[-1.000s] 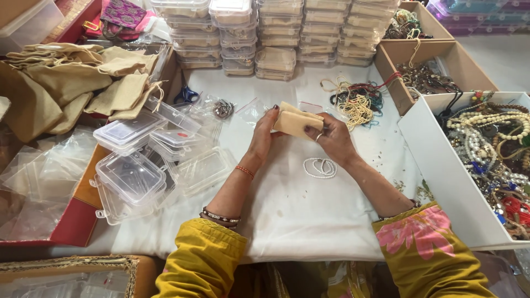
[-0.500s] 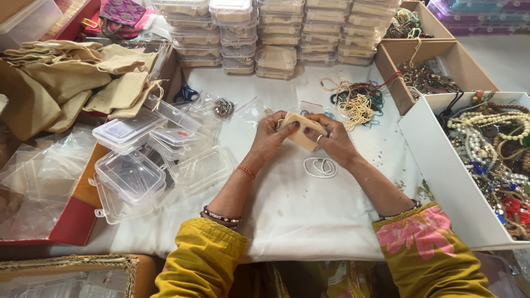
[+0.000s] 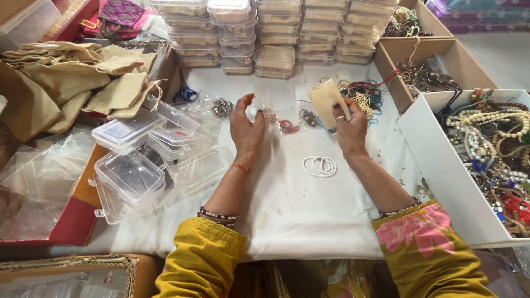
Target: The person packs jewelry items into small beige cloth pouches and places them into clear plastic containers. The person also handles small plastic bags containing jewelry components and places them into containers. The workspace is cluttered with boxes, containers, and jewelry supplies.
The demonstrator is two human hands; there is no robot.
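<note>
Right hand (image 3: 349, 129) grips pouch (image 3: 327, 98); left hand (image 3: 247, 129) open.

The pouch is raised at upper centre of frame, pinched between right thumb and fingers. The left hand hovers empty with fingers spread, left of the pouch, above small bags (image 3: 279, 118). Beads (image 3: 319, 166) lie on the cloth (image 3: 309, 215) below.

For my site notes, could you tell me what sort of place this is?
Probably a jewellery packing table: a white tray of bead necklaces, stacked clear plastic boxes, and cloth pouches, one held in the right hand.

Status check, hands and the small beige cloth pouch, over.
Right hand grips small beige cloth pouch, raised upright. Left hand open, empty, above small clear plastic bags. White bead bracelet lies loose on white cloth. Nothing blocking.
</note>
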